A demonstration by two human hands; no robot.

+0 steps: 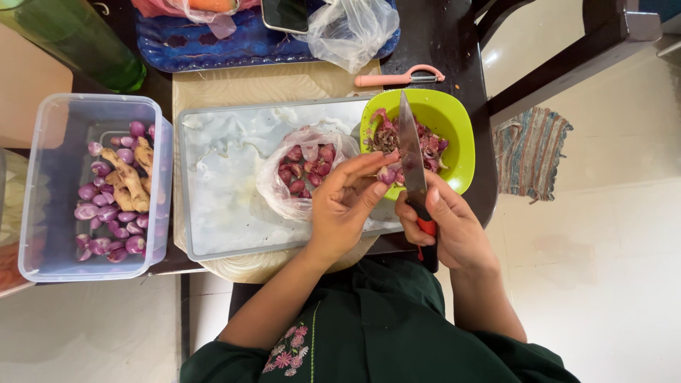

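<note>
Peeling a shallot with a knife over the tray's right edge.

My left hand [345, 202] pinches a small shallot [387, 174] at its fingertips; my right hand [445, 225] is closed on the knife [410, 152] handle, blade up just beside the shallot. Both sit over the green bowl [454, 120] of peels at the tray's [220, 213] right end. A bag [301, 170] of shallots lies mid-tray; a clear box [57, 184] of peeled ones stands off the left edge.
</note>
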